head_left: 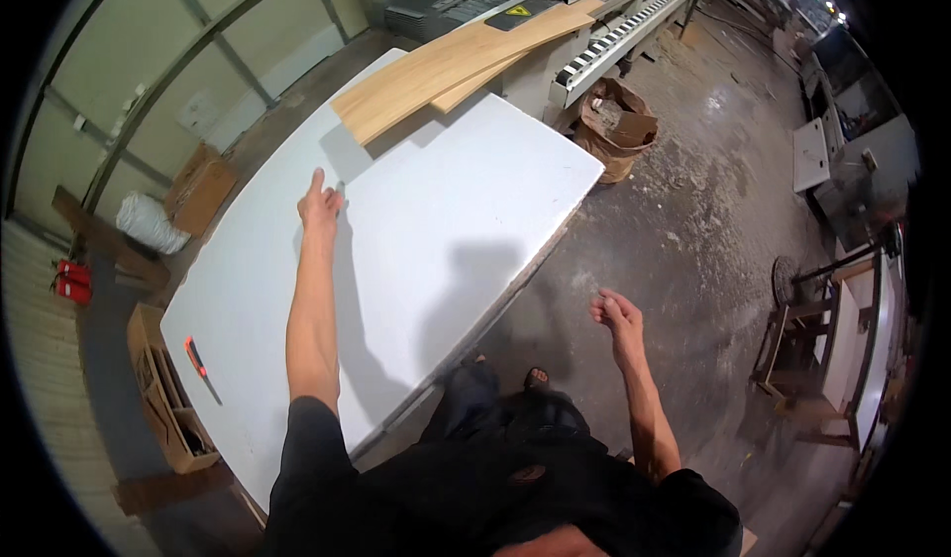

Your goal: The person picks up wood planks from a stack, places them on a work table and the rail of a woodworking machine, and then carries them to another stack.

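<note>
My left hand (pixel 319 203) is over the far left part of a white tabletop (pixel 436 220), with fingers apart and nothing held. Just beyond it, wood-grain planks (pixel 436 67) overlap, their near ends reaching over the tabletop and their far ends by a machine. My right hand (pixel 618 314) hangs beside the table's right edge, above the floor. Its fingers are curled together and no object shows in them. A red and dark utility knife (pixel 196 359) lies near the tabletop's left edge.
A conveyor rail (pixel 634 37) with striped rollers runs away at the far right. Below it stands a brown bag (pixel 616 129) with scraps. Dust and chips litter the floor (pixel 708 191). A wooden frame stand (pixel 827 344) is at right, a divided wooden box (pixel 168 389) at left.
</note>
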Demonstrator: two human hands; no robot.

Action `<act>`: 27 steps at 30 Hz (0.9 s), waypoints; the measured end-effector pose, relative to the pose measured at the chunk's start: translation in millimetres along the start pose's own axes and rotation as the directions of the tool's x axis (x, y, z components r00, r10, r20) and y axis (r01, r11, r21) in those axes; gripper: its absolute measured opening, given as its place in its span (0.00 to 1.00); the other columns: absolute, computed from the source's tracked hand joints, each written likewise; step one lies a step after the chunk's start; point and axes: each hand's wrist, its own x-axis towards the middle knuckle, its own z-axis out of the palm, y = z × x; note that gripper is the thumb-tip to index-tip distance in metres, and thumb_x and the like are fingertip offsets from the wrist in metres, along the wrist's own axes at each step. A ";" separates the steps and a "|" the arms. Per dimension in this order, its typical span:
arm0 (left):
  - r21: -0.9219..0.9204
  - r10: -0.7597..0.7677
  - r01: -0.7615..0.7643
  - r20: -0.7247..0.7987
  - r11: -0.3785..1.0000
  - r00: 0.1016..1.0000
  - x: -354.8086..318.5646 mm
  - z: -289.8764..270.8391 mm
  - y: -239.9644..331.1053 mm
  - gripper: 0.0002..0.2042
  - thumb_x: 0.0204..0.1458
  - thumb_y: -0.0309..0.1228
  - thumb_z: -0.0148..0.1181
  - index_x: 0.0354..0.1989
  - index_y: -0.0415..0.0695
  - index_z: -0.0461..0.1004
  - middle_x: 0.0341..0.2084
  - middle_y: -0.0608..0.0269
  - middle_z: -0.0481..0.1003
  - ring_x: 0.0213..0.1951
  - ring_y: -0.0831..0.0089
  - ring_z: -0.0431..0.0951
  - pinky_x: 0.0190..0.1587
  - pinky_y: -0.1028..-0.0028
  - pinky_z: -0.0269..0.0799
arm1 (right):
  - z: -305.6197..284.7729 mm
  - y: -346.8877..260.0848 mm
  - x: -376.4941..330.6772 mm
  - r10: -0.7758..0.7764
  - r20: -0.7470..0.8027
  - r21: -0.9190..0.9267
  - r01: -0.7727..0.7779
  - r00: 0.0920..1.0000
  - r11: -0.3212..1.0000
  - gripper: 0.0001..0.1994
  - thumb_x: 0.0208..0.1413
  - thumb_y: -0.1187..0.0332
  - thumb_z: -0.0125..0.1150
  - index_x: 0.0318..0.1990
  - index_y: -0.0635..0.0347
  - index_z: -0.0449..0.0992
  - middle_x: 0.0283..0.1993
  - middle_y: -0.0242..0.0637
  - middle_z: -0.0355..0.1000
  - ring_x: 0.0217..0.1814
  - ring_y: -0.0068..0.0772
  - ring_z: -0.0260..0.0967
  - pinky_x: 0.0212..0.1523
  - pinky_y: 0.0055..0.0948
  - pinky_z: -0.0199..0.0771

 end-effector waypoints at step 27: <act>-0.315 -0.141 0.207 0.220 0.926 0.965 -22.8 88.3 -7.7 0.23 0.57 0.29 0.52 0.60 0.34 0.58 0.52 0.48 0.69 0.52 0.54 0.72 0.54 0.55 0.72 | 299.7 -137.5 400.5 -0.131 0.022 0.545 0.098 0.991 0.833 0.22 0.49 0.66 0.67 0.47 0.72 0.72 0.41 0.43 0.75 0.39 0.34 0.74 0.40 0.31 0.74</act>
